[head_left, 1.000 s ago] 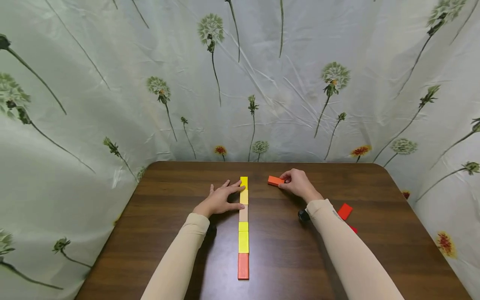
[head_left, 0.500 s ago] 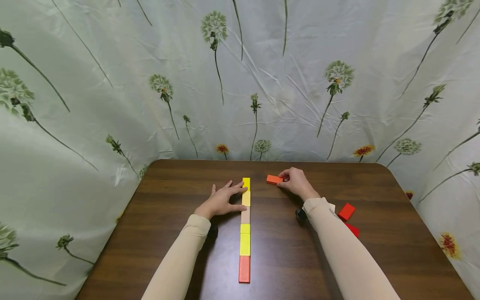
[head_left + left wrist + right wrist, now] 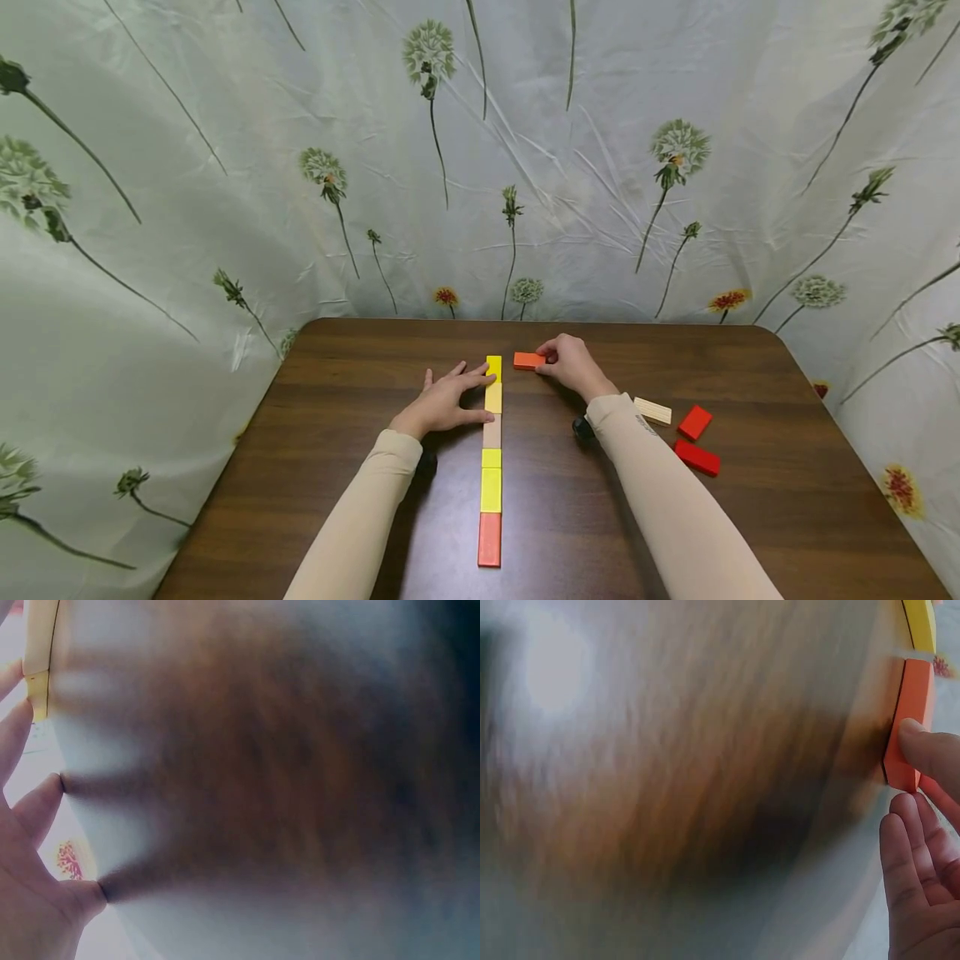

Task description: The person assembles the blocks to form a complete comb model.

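A straight row of flat blocks runs up the middle of the table. From the far end come a yellow block (image 3: 493,365), a pale yellow block (image 3: 492,400), a beige block (image 3: 492,433), a short and a longer bright yellow block (image 3: 491,492), then a salmon-red block (image 3: 490,540) nearest me. My left hand (image 3: 442,402) rests beside the row with fingers spread, fingertips and thumb touching its far blocks. Just right of the yellow block, my right hand (image 3: 573,367) pinches an orange block (image 3: 527,361) by its right end. A small gap separates the two in the right wrist view.
On the right of the wooden table (image 3: 360,342) lie a light wood block (image 3: 652,411), a red block (image 3: 694,422) and a longer red block (image 3: 697,458), close to my right forearm. A flowered curtain (image 3: 480,167) hangs behind the table's far edge.
My right hand has moved left with the orange block, bringing it closer to the row's far end. The left hand stays in place. The light wood and red blocks are now uncovered by the right sleeve.
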A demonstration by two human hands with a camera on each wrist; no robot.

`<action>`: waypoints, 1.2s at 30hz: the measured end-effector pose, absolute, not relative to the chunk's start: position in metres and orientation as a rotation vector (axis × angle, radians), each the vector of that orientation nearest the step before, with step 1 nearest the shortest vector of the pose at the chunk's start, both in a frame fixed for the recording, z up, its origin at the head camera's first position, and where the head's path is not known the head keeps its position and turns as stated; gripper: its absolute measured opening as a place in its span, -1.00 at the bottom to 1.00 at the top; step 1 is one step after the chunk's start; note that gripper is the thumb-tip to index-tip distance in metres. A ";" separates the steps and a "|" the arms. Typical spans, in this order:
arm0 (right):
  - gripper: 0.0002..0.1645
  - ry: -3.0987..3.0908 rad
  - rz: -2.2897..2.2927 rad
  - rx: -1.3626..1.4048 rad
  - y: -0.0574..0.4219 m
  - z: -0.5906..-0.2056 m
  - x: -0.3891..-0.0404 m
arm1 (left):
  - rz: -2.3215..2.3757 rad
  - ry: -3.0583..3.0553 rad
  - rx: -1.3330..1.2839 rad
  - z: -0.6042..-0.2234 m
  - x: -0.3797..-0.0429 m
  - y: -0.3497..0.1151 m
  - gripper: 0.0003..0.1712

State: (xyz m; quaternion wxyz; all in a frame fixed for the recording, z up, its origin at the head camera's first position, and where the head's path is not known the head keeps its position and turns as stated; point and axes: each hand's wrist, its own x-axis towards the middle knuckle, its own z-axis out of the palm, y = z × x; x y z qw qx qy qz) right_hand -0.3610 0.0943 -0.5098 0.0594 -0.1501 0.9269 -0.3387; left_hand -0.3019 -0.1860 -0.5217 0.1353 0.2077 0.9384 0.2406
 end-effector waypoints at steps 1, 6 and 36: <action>-0.65 2.808 -1.023 -0.452 0.092 -0.510 -0.361 | 0.693 2.717 0.602 -0.521 -0.302 -0.186 -0.07; -0.65 2.827 -1.014 -0.427 0.081 -0.513 -0.359 | 0.692 2.713 0.609 -0.520 -0.303 -0.187 -0.07; -0.61 2.849 -0.985 -0.381 0.065 -0.512 -0.349 | 0.696 2.708 0.609 -0.524 -0.303 -0.187 -0.06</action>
